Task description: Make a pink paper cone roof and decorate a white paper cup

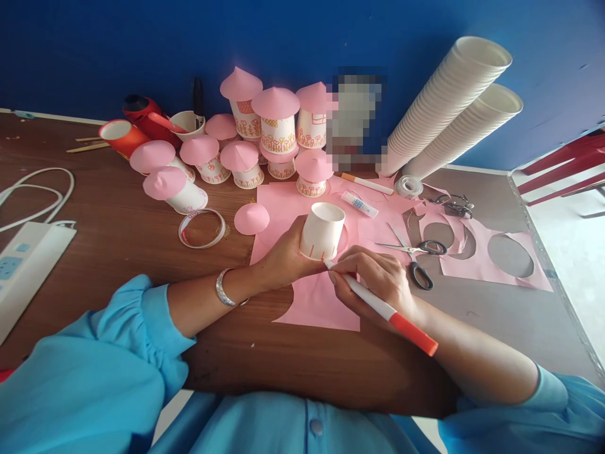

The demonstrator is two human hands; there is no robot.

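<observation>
My left hand is closed around a white paper cup, which is tilted over the pink paper. A few short red strokes show near the cup's lower edge. In my right hand is a white marker with a red-orange end, its tip touching the cup by those strokes. Behind the cup stand several decorated cups with pink cone tops, such as this cup with drawn flowers. A loose pink paper cone lies to the left of my left hand.
Scissors and a glue stick lie on the right. Two tall stacks of paper cups lean against the blue wall. A tape ring and a white power strip are on the left. Cut pink scraps lie far right.
</observation>
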